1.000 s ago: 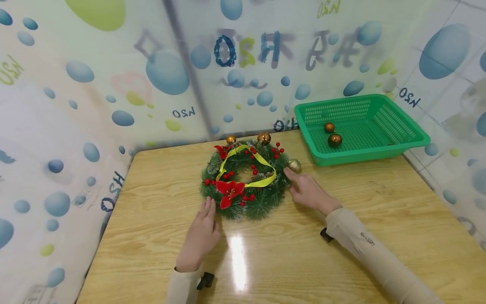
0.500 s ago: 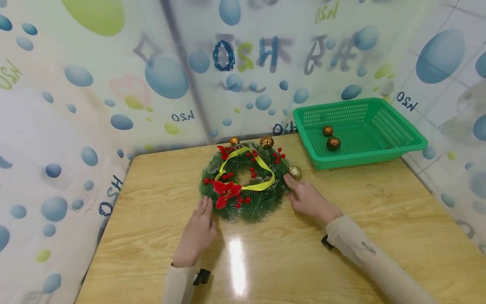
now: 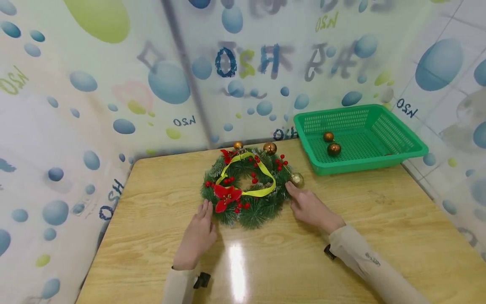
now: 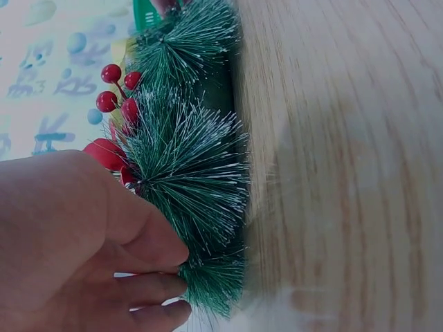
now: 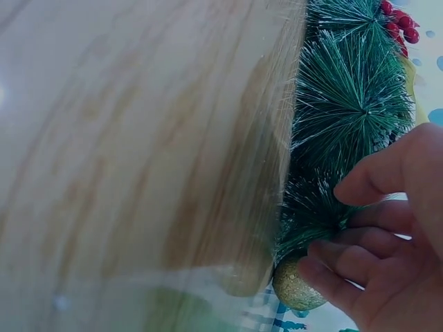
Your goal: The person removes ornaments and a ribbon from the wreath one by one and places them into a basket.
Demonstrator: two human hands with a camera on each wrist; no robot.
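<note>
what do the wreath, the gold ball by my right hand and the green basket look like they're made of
Wreath: likely plastic needles, stiff, white-frosted tips. Gold ball: seemingly glitter-coated, grainy matte surface in the right wrist view; core unclear. Basket: probably molded plastic, uniform green with perforated mesh walls.
</note>
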